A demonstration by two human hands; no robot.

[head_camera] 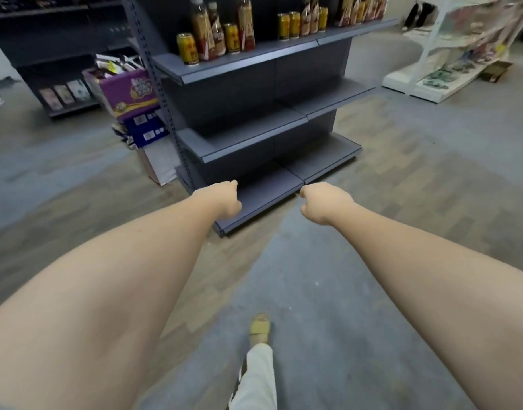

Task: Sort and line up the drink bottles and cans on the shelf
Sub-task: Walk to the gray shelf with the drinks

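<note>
Both hands, left hand (224,199) & right hand (322,202), curled, holding nothing, bottles (245,23) & cans (188,48) well above on shelf (254,59)

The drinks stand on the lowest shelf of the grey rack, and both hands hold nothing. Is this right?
Not quite. The head view shows the bottles and cans on the top shelf of the grey rack; the lower shelves are bare. The left hand and right hand hold nothing.

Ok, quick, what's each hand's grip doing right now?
Left hand: fingers curled, holding nothing.
Right hand: fingers curled, holding nothing.
</note>
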